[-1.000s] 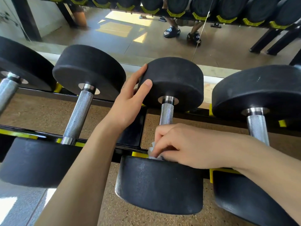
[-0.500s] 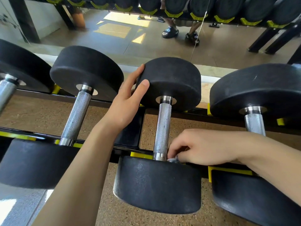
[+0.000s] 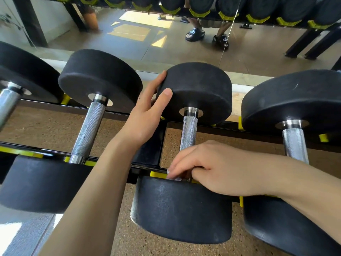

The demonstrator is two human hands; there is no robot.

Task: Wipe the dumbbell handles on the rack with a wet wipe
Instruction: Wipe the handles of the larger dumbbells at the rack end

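Note:
Several black dumbbells lie across a black and yellow rack (image 3: 151,150). The middle dumbbell has a knurled steel handle (image 3: 188,130) between its far head (image 3: 199,89) and near head (image 3: 180,209). My left hand (image 3: 145,115) holds the left side of the far head, thumb on its face and fingers behind the rim. My right hand (image 3: 208,167) is wrapped round the near end of the handle, with a white wet wipe (image 3: 172,177) showing under the fingertips; most of the wipe is hidden.
A dumbbell with a bare handle (image 3: 88,130) lies to the left, another handle (image 3: 294,145) to the right under my right forearm. A mirror (image 3: 129,34) behind the rack shows a floor and a person's sandalled feet. Speckled brown floor lies below.
My right hand came back from the right side of the handle and wraps round its near end again. My left hand has stayed on the far head.

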